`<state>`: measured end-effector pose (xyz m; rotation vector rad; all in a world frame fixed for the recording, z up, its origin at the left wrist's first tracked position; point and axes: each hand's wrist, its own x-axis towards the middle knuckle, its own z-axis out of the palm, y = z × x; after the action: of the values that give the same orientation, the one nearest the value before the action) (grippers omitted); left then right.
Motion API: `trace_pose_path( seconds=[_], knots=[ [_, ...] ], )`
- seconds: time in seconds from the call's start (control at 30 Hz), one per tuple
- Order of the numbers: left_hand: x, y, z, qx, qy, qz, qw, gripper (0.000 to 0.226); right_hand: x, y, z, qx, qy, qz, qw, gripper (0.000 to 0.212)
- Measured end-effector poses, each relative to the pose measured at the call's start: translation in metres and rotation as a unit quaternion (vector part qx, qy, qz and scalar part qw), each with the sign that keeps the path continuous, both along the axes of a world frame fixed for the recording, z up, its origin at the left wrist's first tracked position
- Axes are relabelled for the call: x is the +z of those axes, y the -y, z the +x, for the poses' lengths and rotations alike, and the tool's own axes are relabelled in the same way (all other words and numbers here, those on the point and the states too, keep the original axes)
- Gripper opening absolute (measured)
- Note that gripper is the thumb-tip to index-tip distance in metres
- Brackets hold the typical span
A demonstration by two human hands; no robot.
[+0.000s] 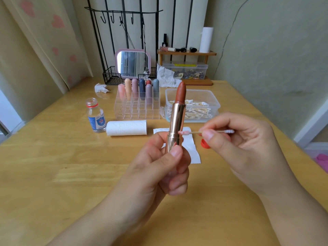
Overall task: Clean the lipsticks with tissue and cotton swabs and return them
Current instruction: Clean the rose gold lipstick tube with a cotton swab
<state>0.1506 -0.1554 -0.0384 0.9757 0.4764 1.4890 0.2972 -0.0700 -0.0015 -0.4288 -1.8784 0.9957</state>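
Note:
My left hand (165, 167) grips an uncapped rose-gold lipstick (176, 118) upright, its brown-red bullet fully extended. My right hand (237, 139) pinches a cotton swab (193, 132) level, and its pink-stained tip touches the metal tube at the seam above my left thumb. A flat tissue sheet (190, 148) lies on the table beneath the lipstick. Several capped lipsticks (138, 89) stand in the back rows of a clear acrylic organizer (136, 109). A clear tub (200, 103) to its right holds many cotton swabs.
An open small bottle (95, 116) stands at left beside a tissue roll (126, 127). Its red cap (204, 143) lies by my right thumb. Crumpled tissues (101, 88) lie behind, near a pink mirror (132, 63), wire basket, and a wooden shelf (186, 53) with cosmetics.

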Motion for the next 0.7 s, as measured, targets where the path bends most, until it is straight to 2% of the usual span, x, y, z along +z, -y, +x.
trace_pose_path(
  seconds=[0.13,0.3,0.57,0.7],
  knots=[
    [0.0014,0.0003,-0.0012,-0.011,0.01,0.009,1.0,0.019,0.0001,0.0018,-0.0008,0.018,0.003,0.003,1.0,0.01],
    [0.0031,0.0008,-0.0006,-0.018,0.034,0.017,0.999,0.018,0.0006,-0.0006,0.0028,-0.006,0.008,0.004,1.0,0.011],
    [0.0004,-0.0028,0.0004,-0.003,0.018,0.01,1.0,0.028,0.0,0.0038,0.001,-0.004,0.016,0.022,1.0,0.013],
    [0.0011,-0.0019,0.0019,0.03,0.0,0.004,1.0,0.021,0.0005,0.0017,0.0044,-0.029,0.026,0.024,0.999,0.015]
  ],
)
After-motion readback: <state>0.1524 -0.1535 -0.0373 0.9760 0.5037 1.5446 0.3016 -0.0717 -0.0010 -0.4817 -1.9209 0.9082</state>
